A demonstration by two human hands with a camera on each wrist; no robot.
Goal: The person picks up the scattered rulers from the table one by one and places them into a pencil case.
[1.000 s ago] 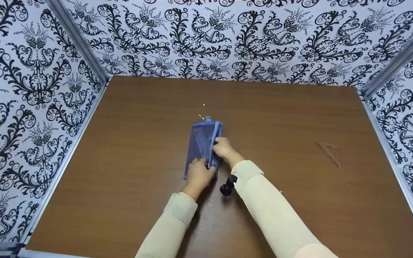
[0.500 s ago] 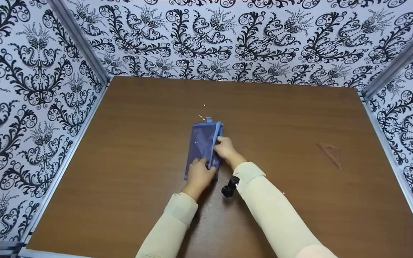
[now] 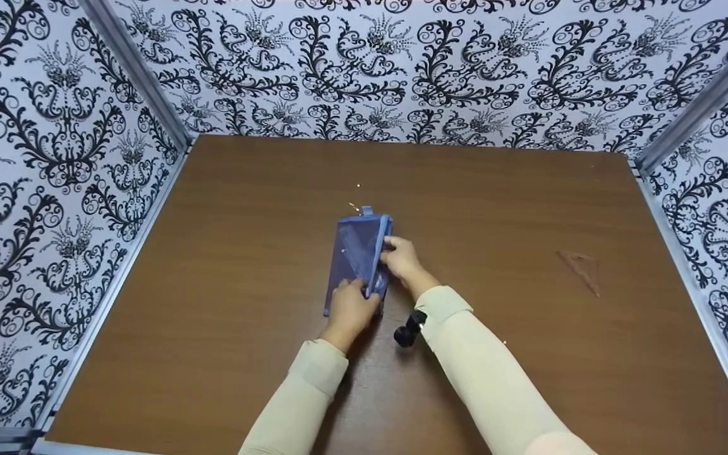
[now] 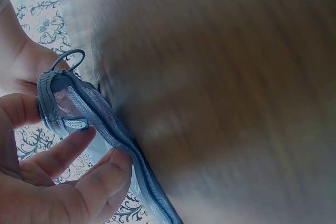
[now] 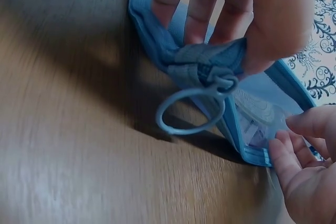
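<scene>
A blue zippered mesh pouch (image 3: 350, 249) stands on the table in the head view, its zip edge along the right side. My left hand (image 3: 351, 309) pinches its near end between thumb and fingers. Higher up, my right hand (image 3: 402, 256) holds the zip edge from the right, fingers curled over it. A ring-shaped zip pull (image 5: 165, 121) hangs from the slider, just below the right hand's thumb. In the left wrist view a small label tag (image 4: 76, 124) shows beside my left fingers. Something pale with print shows through the pouch's side in the right wrist view.
A brown wooden table (image 3: 237, 253) spans the area. A clear reddish set square (image 3: 584, 273) lies to the right. Just beyond the pouch's tab (image 3: 367, 210) is a tiny gold-coloured bit (image 3: 354, 206). Patterned walls in metal frames border the table. A black camera (image 3: 409, 328) hangs at the right wrist.
My right hand has shifted slightly right and away from me along the zip edge. The left hand keeps its hold, and the pouch stays about where it was.
</scene>
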